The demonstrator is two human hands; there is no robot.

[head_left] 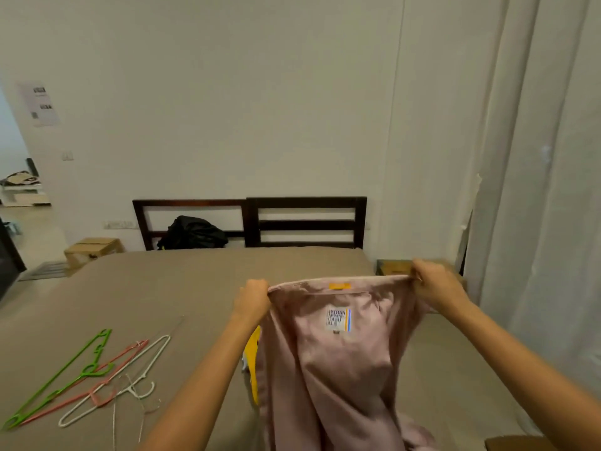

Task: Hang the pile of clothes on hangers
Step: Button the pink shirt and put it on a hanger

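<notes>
— Shirt [338, 353]: where are we holding it?
— We're holding it up above the bed [195, 281]. Our left hand [252, 301] and right hand [435, 284] are each gripping a collar end, spread apart, with hangers [92, 369] lying to the left.

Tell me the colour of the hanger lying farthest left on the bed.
The hanger is bright green; head view.

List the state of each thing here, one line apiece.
pink shirt: held up by its collar, unhung.
left hand: grips collar's left end.
right hand: grips collar's right end.
green hanger: flat on the bed, bare.
white hanger: flat, bare.
yellow garment: partly hidden behind the shirt.
</notes>
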